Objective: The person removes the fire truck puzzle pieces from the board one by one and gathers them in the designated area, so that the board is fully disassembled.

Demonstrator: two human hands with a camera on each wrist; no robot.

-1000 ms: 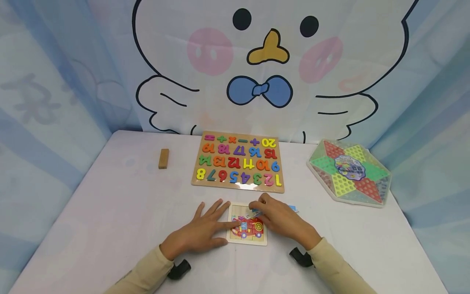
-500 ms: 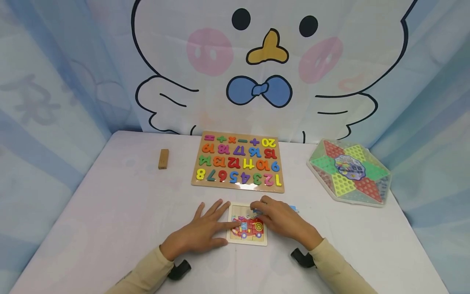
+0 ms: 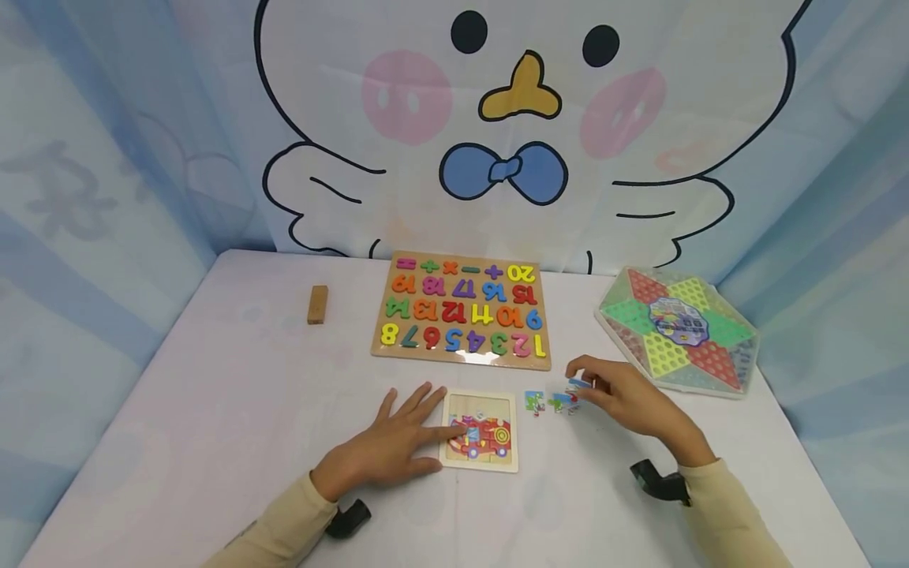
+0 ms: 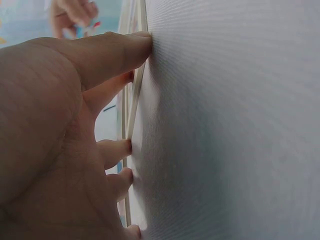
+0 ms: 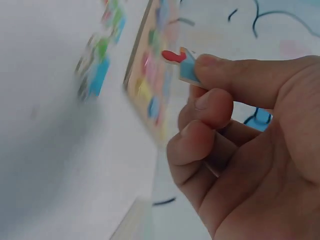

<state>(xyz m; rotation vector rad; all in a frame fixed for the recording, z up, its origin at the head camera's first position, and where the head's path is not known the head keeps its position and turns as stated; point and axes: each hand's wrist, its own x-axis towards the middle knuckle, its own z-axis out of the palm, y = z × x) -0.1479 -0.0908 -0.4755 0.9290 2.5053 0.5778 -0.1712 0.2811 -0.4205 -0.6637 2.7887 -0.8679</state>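
Note:
A small jigsaw tray (image 3: pixel 500 405) with a pale wooden frame lies near the middle of the table, a red vehicle picture (image 3: pixel 490 435) filling its lower part. My left hand (image 3: pixel 383 451) rests beside and over its left edge, fingers spread, one finger touching the picture. Off to the right, my right hand (image 3: pixel 628 398) pinches a blue-and-red jigsaw piece (image 5: pixel 189 69) between thumb and fingers, lifted above the table. Beside the tray lies one loose jigsaw piece (image 3: pixel 534 401); more loose pieces (image 3: pixel 563 402) lie close to my right hand, partly overlapped by it in the head view.
A wooden number board (image 3: pixel 461 359) lies behind the tray. At the back right sits a hexagonal box (image 3: pixel 678 322) with a star pattern. A small wooden block (image 3: pixel 317 304) stands at the back left. A printed curtain (image 3: pixel 412 221) hangs behind the table.
My right hand has moved from over the tray's upper right to the loose pieces on the right, and now holds a piece raised there. The left hand has stayed in place.

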